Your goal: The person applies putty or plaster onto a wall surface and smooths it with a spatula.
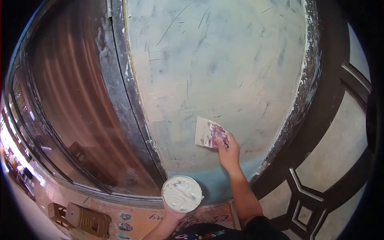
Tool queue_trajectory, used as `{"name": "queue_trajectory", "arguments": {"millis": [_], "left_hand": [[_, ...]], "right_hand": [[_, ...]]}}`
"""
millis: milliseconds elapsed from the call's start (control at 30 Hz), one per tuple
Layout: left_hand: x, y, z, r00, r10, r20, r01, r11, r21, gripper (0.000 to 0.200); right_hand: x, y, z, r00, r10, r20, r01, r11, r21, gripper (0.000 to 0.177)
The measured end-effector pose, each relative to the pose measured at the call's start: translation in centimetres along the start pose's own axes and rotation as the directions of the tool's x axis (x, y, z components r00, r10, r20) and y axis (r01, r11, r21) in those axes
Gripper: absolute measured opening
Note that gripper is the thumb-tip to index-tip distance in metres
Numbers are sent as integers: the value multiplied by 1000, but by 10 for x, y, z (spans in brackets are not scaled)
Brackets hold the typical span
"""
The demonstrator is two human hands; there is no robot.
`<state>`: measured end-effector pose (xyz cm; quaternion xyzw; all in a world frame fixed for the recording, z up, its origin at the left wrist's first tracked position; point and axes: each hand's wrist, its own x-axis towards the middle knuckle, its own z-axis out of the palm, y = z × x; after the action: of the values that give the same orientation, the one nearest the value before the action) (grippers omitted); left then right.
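My right hand (229,154) is closed around a putty knife (205,133) with a wide blade and a reddish grip smeared with white. Its blade lies against the wall panel (224,72), which is coated in pale, streaky filler with dark scratch marks. Lower down, my left hand (174,213) holds a round tub of white putty (182,194) from below, its fingers mostly hidden under the tub. The putty surface is uneven, with ridges and dents. Along the panel's bottom runs a bluish band (216,180) without the pale coat.
A dark frame post (120,84) and glass with a brown curtain (68,80) border the panel on the left. To the right is a dark panelled door (332,136). Brown plastic stools (86,220) stand lower left, beside an orange printed sheet (136,222) on the floor.
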<state>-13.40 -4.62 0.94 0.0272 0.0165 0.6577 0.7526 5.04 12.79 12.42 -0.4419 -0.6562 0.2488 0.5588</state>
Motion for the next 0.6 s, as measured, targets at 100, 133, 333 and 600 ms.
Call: {"name": "queue_trajectory", "arguments": {"millis": [100, 133, 333, 600], "left_hand": [[2, -12, 3, 999, 34, -39, -29, 990, 141, 69], [1, -13, 2, 998, 50, -45, -39, 978, 205, 69], [0, -23, -7, 998, 44, -42, -43, 999, 21, 69], [12, -48, 5, 999, 32, -14, -29, 982, 187, 69]], "right_hand": [[20, 20, -11, 969, -18, -245, -8, 995, -103, 20], [19, 31, -20, 969, -14, -248, -10, 995, -99, 20], [7, 33, -60, 891, -16, -453, 234, 873, 429, 19], [49, -4, -41, 984, -168, -54, 154, 967, -203, 30]]}}
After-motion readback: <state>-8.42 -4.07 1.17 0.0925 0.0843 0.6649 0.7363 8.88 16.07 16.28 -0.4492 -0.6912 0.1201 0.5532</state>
